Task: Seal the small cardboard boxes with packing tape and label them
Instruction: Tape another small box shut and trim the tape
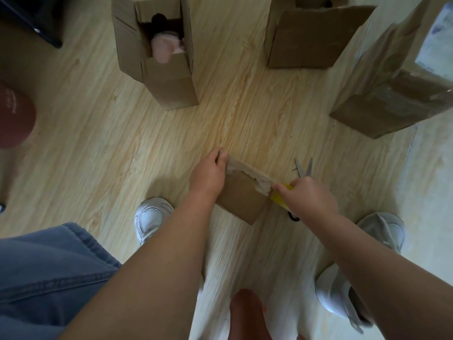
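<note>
On my feed the small cardboard box (241,200) sits on the wooden floor (137,148) between two white sneakers (149,217). The left grip (210,173) curls its fingers over the box's far left corner and grasps it there. The right grip (308,195) is clenched round a yellow tape roll (279,201) at the box's right edge, with one finger stretched onto the top. A wrinkled strip of tape (250,171) runs along the far top edge between the two grips.

A pair of scissors (304,166) lies on the floor just beyond the right grip, its blades pointing away. Farther off stand three taller boxes, well apart from mine: an open box (169,79) with something pink (164,49) inside, a second box (311,38) with its flap hanging over the front, and a taped box (382,109) on the right bearing a white label (434,40). A maroon round thing (14,116) sits at the left edge. Both forearms cross the near view, and a denim-clad leg (49,266) fills the lower left.
</note>
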The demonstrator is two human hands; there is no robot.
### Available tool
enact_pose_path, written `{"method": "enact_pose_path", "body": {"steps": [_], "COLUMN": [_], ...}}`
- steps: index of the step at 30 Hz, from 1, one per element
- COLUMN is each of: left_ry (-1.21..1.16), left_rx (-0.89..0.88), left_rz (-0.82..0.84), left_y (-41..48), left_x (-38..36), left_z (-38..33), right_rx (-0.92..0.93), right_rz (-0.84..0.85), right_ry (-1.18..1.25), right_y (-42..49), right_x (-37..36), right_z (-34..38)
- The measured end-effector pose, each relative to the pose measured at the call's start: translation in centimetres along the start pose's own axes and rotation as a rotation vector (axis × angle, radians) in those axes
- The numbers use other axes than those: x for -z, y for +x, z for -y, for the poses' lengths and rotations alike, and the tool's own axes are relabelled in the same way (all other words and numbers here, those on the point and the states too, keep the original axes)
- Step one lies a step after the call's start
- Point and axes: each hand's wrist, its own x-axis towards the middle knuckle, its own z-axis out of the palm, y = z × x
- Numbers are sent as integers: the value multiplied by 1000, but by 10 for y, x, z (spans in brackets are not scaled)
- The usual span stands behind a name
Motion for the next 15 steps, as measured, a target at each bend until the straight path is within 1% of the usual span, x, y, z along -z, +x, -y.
{"method": "enact_pose_path", "body": {"steps": [5,11,15], "left_ry": [-45,-39,7], "left_rx": [-8,-24,6], "left_rz": [98,69,48], "left_y": [8,12,11], "left_x": [1,-2,-4], "left_z": [14,24,24], "right_rx": [37,66,85], "right_rz": [63,135,118], "right_ry": [81,174,171], "right_y": [5,15,16], "right_x": [3,1,-6], "right_z": [-10,-17,-22]}}
